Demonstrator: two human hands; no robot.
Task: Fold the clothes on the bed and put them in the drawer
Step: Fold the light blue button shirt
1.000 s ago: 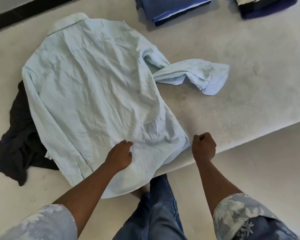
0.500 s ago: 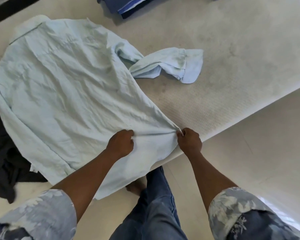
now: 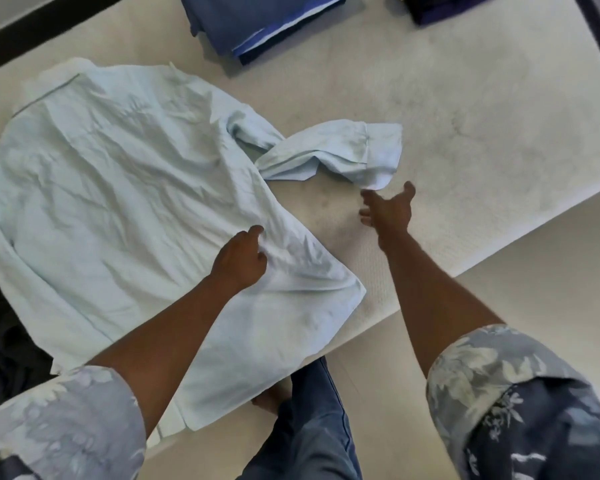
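Half a second ago the right hand (image 3: 388, 211) was pinching the bottom corner of the light blue shirt (image 3: 118, 188) near the edge of the bed (image 3: 482, 126). Now it is letting that corner lie flat. It is reaching out over the bare bed with its fingers spread apart, holding nothing. Its fingertips are just below the cuff of the sleeve (image 3: 326, 154), but they are not touching it. The left hand (image 3: 239, 261) is still in the same spot on the lower part of the shirt. Its fingers are curled and gripping a bunch of the cloth, and creases are running out from them.

The shirt is lying spread out on the near left part of the bed, back side up, with its collar at the far left. It is looking very wrinkled. Its bottom edge is hanging over the side of the bed. The sleeve is sticking out to the right, twisted and folded over on itself. A dark cloth (image 3: 0, 344) is peeking out from under the shirt's left side. A folded blue pile (image 3: 257, 26) is sitting at the far side of the bed, and a dark pile (image 3: 440, 8) is sitting well to its right.
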